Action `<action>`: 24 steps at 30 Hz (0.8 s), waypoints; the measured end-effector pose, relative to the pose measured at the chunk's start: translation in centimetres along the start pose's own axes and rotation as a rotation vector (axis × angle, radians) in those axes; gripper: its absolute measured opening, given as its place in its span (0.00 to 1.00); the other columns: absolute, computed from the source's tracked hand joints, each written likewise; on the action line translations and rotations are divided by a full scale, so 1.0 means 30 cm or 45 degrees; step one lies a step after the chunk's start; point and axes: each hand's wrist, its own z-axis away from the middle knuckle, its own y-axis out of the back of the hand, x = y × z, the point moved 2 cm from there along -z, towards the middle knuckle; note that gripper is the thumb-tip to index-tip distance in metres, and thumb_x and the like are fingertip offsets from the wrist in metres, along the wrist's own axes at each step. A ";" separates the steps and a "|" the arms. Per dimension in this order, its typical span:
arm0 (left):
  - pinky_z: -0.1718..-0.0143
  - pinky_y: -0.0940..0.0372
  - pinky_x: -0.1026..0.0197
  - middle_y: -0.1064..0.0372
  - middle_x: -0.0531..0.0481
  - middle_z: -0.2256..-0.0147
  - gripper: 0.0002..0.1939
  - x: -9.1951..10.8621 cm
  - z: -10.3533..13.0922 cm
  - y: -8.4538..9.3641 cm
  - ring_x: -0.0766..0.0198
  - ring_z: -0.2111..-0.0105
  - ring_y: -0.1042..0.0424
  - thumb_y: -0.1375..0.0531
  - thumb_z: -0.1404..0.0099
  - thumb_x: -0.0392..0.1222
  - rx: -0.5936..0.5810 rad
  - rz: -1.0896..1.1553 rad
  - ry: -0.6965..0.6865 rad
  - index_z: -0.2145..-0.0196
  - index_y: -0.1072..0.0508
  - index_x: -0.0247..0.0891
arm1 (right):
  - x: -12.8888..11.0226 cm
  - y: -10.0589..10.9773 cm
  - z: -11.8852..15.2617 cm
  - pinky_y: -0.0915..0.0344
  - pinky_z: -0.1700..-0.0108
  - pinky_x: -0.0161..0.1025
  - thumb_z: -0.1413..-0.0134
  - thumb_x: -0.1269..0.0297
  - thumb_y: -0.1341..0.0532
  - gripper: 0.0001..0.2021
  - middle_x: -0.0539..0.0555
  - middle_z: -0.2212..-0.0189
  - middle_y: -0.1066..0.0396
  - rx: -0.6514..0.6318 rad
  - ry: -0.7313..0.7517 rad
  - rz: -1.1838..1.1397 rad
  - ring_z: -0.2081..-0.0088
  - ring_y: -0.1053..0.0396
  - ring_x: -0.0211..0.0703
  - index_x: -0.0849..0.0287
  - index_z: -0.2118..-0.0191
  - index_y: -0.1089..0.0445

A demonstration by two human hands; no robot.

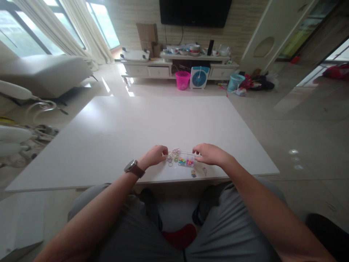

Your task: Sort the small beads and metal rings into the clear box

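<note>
Near the table's front edge lies a small clear plastic compartment box [186,160] with brightly coloured small pieces in its front compartments. Left of it is a loose pile of thin rings [174,155] in pale and metallic colours. My left hand [155,155] is at the left side of the pile, fingers curved with a gap between thumb and fingertips. At the box's right edge is my right hand [209,154], its thumb and fingers apart; whether it touches the box I cannot tell. Closer to me lie a small yellow and blue figure charm [193,174] and a metal clasp-like piece [204,171].
The white table [163,120] spans the view, its front edge just before my legs. Beyond it stand a pink basket [182,80], a blue and white fan [199,77] and a light blue basket [235,83] by a low cabinet [159,71]. Chairs stand at the left.
</note>
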 end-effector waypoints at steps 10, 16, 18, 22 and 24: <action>0.67 0.36 0.62 0.24 0.46 0.67 0.07 -0.002 -0.004 -0.019 0.60 0.68 0.28 0.40 0.44 0.34 -0.052 -0.047 0.040 0.67 0.22 0.35 | -0.008 0.000 -0.004 0.37 0.60 0.36 0.44 0.61 0.39 0.15 0.55 0.56 0.23 -0.014 -0.016 0.001 0.57 0.27 0.45 0.55 0.51 0.26; 0.67 0.38 0.61 0.25 0.46 0.70 0.07 -0.002 -0.007 -0.035 0.60 0.69 0.29 0.42 0.44 0.32 -0.091 -0.084 0.008 0.72 0.23 0.36 | -0.028 0.007 0.008 0.37 0.60 0.36 0.43 0.60 0.39 0.14 0.55 0.56 0.23 -0.006 0.006 0.014 0.57 0.26 0.46 0.54 0.51 0.26; 0.68 0.38 0.61 0.25 0.45 0.70 0.07 -0.005 -0.004 -0.033 0.60 0.70 0.29 0.42 0.44 0.32 -0.094 -0.098 0.002 0.72 0.23 0.35 | -0.034 0.010 0.012 0.37 0.60 0.36 0.43 0.60 0.40 0.14 0.55 0.55 0.23 0.000 0.017 0.014 0.57 0.26 0.46 0.54 0.51 0.26; 0.68 0.38 0.61 0.24 0.46 0.70 0.07 -0.006 0.004 -0.017 0.60 0.70 0.29 0.42 0.45 0.33 -0.117 -0.097 0.005 0.72 0.23 0.36 | -0.040 0.013 0.016 0.37 0.60 0.36 0.42 0.60 0.41 0.14 0.56 0.55 0.23 0.002 0.020 0.024 0.57 0.26 0.47 0.54 0.52 0.26; 0.68 0.38 0.61 0.24 0.46 0.70 0.07 0.000 0.007 -0.009 0.60 0.70 0.29 0.42 0.45 0.33 -0.126 -0.063 0.008 0.72 0.23 0.36 | -0.042 0.013 0.016 0.37 0.61 0.36 0.42 0.60 0.41 0.14 0.56 0.56 0.23 -0.001 0.020 0.017 0.58 0.26 0.47 0.54 0.52 0.26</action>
